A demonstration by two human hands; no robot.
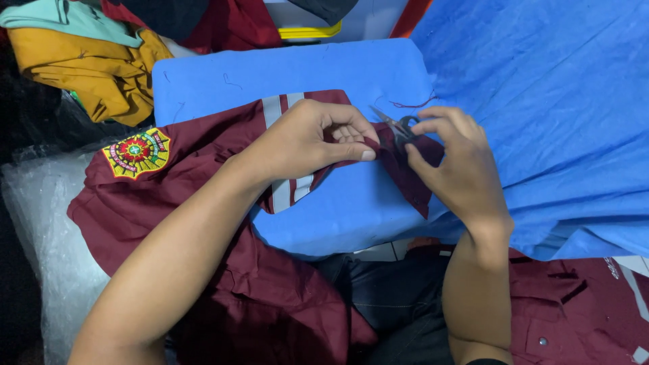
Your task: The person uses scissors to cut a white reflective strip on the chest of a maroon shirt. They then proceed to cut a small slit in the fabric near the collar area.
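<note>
— What's at the far left?
— Folded mustard cloth (101,67), cut off by the edge, beside clear plastic (47,223).
— And the hands?
— The left hand (304,138) has its grip clamped on the maroon shirt (189,176). The right hand (453,162) is closed on small scissors (399,127), mostly hidden by fingers.
— Underneath?
— A surface (351,67) padded in blue cloth.

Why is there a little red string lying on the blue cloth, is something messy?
A loose maroon thread lies curled on the blue cloth, just above the small scissors in the right hand. The left hand pinches the maroon shirt. Nothing else looks torn or spilled.
</note>
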